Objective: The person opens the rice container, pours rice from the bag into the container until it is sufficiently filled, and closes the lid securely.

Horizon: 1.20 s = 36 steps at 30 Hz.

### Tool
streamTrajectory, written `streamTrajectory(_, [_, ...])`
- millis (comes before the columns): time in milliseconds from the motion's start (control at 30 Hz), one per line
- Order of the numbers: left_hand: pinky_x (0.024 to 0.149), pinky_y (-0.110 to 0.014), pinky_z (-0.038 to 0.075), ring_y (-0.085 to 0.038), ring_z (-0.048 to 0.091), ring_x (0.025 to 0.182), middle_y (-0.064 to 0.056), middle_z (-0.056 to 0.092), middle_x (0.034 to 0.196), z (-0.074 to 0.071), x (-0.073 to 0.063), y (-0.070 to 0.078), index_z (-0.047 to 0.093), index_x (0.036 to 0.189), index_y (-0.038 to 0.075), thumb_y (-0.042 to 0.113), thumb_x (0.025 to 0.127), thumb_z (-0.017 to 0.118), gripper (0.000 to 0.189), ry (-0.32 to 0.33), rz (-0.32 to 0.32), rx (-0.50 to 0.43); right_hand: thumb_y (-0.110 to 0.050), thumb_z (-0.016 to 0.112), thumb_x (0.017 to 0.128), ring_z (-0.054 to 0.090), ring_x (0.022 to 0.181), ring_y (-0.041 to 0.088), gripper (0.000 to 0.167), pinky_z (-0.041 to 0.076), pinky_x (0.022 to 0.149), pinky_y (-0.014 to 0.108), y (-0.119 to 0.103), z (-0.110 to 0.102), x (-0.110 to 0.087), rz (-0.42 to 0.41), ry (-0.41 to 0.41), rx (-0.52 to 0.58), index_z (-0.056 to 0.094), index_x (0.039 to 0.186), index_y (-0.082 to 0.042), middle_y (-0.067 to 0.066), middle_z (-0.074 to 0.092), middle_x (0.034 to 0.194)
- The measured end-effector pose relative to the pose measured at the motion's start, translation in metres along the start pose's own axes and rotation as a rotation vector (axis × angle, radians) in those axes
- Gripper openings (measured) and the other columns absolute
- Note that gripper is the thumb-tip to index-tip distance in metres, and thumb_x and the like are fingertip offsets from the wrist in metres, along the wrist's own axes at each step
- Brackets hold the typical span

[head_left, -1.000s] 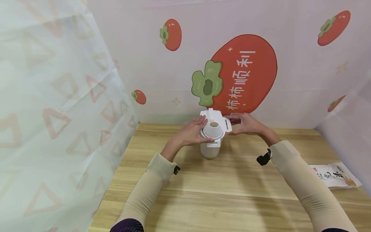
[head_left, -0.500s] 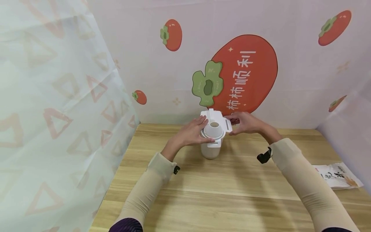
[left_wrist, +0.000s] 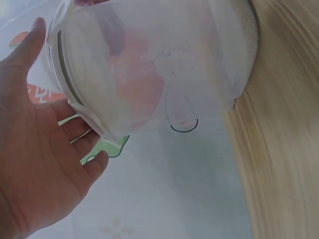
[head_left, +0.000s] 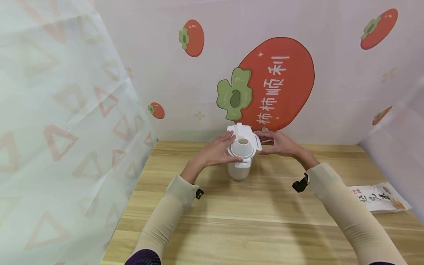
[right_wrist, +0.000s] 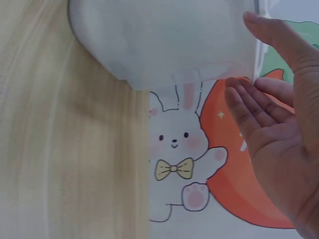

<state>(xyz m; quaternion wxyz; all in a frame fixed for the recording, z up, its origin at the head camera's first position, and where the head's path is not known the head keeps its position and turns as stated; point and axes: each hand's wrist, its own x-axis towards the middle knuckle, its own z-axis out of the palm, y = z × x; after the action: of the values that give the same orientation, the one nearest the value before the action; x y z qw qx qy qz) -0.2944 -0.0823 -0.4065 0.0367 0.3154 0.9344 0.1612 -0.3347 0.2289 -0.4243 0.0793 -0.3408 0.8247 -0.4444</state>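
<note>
One white lid [head_left: 241,150] tops a cloudy jar [head_left: 239,173] on the bench [head_left: 245,224]; the left hand [head_left: 216,150] and the right hand [head_left: 281,143] both grip it.

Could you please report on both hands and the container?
Left hand on lid, right hand at its side flap. Container upright on table. No obstruction visible.

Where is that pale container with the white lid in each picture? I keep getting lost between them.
Head: the container stands just right of centre, between the left hand and right hand.
Left wrist: the container spreads across the upper middle, cut off by the top edge.
Right wrist: the container is at the top middle, also cut off there.
Shared landmark: the wooden tabletop, along the bottom, right side and left side respectively.
</note>
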Motion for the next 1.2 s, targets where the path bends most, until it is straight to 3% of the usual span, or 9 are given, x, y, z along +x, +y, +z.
streamTrajectory(200, [0.131,-0.047,0.023,-0.025,0.016,0.164,-0.007,0.018,0.177,-0.005,0.001,-0.006,0.031,0.167,0.011,0.065,0.105,0.049,0.084,0.000,0.004,-0.087,-0.005,0.084,0.089,0.063,0.129,0.043,0.076,0.049,0.107,0.060,0.005,0.008,-0.003,-0.032,0.004,0.056,0.048,0.156,0.001,0.020,0.063,0.143])
streamTrajectory(333, [0.131,-0.042,0.022,-0.024,0.022,0.162,-0.009,0.028,0.174,-0.008,0.001,-0.008,0.037,0.165,0.008,0.055,0.113,0.029,0.070,0.048,0.015,-0.196,-0.010,0.083,0.091,0.057,0.136,0.046,0.085,0.046,0.109,0.061,0.007,0.012,-0.010,0.025,0.002,0.087,0.038,0.163,-0.002,0.022,0.059,0.149])
streamTrajectory(433, [0.131,-0.038,0.023,-0.024,0.031,0.159,-0.010,0.038,0.170,-0.009,0.003,-0.007,0.040,0.163,0.006,0.052,0.115,0.024,0.068,0.106,0.015,-0.270,-0.013,0.082,0.093,0.051,0.142,0.045,0.089,0.043,0.112,0.062,0.009,0.016,-0.015,0.075,0.005,0.089,0.032,0.166,-0.005,0.021,0.052,0.157])
streamTrajectory(600, [0.129,-0.038,0.028,-0.025,0.039,0.155,-0.010,0.044,0.166,-0.011,0.009,-0.004,0.042,0.162,0.005,0.046,0.115,0.034,0.062,0.197,0.009,-0.364,-0.016,0.081,0.094,0.045,0.149,0.042,0.091,0.043,0.115,0.059,0.015,0.027,-0.023,0.108,0.006,0.076,0.028,0.168,-0.010,0.017,0.041,0.167])
streamTrajectory(733, [0.127,-0.040,0.033,-0.028,0.042,0.153,-0.011,0.042,0.166,-0.012,0.016,-0.001,0.041,0.162,0.003,0.044,0.113,0.045,0.064,0.230,-0.027,-0.450,-0.014,0.081,0.093,0.041,0.152,0.044,0.093,0.043,0.116,0.056,0.021,0.038,-0.028,0.115,0.020,0.087,0.027,0.169,-0.012,0.016,0.033,0.171])
streamTrajectory(867, [0.122,-0.040,0.040,-0.032,0.050,0.147,-0.015,0.047,0.163,-0.012,0.021,0.002,0.043,0.160,0.000,0.038,0.110,0.057,0.065,0.254,-0.062,-0.594,-0.019,0.084,0.092,0.038,0.153,0.044,0.097,0.042,0.117,0.055,0.023,0.049,-0.031,0.121,0.045,0.092,0.025,0.170,-0.014,0.014,0.027,0.174])
streamTrajectory(1000, [0.119,-0.036,0.043,-0.030,0.054,0.145,-0.015,0.051,0.160,-0.011,0.026,0.001,0.045,0.159,0.000,0.032,0.106,0.065,0.065,0.258,-0.090,-0.725,-0.022,0.085,0.092,0.035,0.155,0.042,0.101,0.040,0.119,0.054,0.023,0.057,-0.033,0.118,0.062,0.105,0.022,0.170,-0.016,0.011,0.025,0.175])
streamTrajectory(1200, [0.120,-0.033,0.042,-0.029,0.052,0.146,-0.018,0.050,0.161,-0.010,0.033,-0.001,0.040,0.160,-0.003,0.021,0.103,0.071,0.070,0.218,-0.106,-0.895,-0.013,0.085,0.091,0.034,0.156,0.041,0.102,0.039,0.120,0.054,0.024,0.069,-0.031,0.074,0.086,0.147,0.021,0.170,-0.015,0.012,0.028,0.174])
